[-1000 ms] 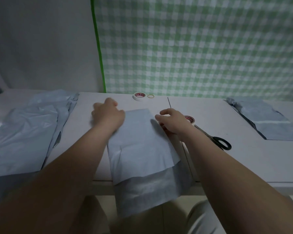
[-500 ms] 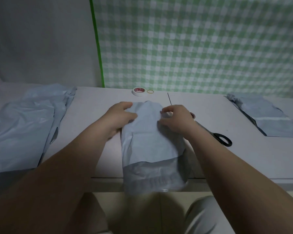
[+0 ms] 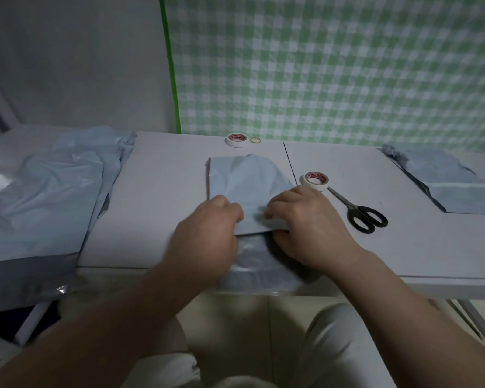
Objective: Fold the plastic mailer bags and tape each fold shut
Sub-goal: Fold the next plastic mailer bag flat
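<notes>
A light blue plastic mailer bag (image 3: 247, 186) lies folded lengthwise in the middle of the white table (image 3: 163, 197), its darker end hanging over the front edge. My left hand (image 3: 210, 233) and my right hand (image 3: 308, 225) both pinch the near edge of its folded upper layer, fingers curled on the plastic. A roll of tape (image 3: 314, 181) sits just right of the bag, beside black-handled scissors (image 3: 361, 214).
A pile of loose blue mailer bags (image 3: 39, 197) covers the table's left end. Folded mailers (image 3: 445, 183) lie at the right. A second tape roll (image 3: 236, 139) and a rubber band (image 3: 255, 140) sit at the back by the green checked wall. My knees show below the table edge.
Both hands moved from the bag's far end toward me to its near fold edge. The bag went from a wide sheet to a narrow lengthwise fold, and the near tape roll is uncovered.
</notes>
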{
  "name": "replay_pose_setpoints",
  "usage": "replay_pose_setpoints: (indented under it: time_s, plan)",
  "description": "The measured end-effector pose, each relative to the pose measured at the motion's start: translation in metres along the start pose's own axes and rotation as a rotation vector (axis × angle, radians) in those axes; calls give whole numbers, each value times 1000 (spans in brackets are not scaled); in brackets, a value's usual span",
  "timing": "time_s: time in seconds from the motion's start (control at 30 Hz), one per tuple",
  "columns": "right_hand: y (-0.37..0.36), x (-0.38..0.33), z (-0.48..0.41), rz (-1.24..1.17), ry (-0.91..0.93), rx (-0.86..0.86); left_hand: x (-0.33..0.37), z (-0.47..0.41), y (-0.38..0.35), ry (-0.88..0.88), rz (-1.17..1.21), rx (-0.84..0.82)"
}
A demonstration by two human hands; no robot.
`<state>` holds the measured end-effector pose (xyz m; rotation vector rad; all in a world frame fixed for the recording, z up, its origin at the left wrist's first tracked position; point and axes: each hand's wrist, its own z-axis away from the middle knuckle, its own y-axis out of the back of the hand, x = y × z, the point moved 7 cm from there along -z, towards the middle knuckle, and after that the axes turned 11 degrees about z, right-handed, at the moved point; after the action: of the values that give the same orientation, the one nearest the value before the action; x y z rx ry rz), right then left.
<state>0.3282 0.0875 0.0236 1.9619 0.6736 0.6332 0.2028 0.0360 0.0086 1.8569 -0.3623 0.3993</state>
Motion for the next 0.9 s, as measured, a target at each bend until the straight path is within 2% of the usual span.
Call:
replay_pose_setpoints:
  time_s: [0.17,0.27,0.37,0.4,0.5,0.53,0.73,0.9]
  plan:
    - [9,32,-6,116,-380,-61,-10,-17,31,123,-7,172]
    - [16,48,-14,63,-507,-202,-24,-40,41,228,32,107]
    - [31,63,-25,-68,-633,-194,-29,-65,54,262,183,77]
    - [37,68,-32,-122,-661,-162,-28,-71,59,289,293,92]
    - [53,81,-55,-260,-712,-56,-16,-84,68,455,879,88]
    - [55,85,-63,-302,-727,-36,-13,-88,70,498,977,84]
    - [44,105,-106,-773,-877,58,-10,-130,85,523,1131,148]
    - [57,119,-139,-927,-826,125,-19,-174,98,517,1206,230]
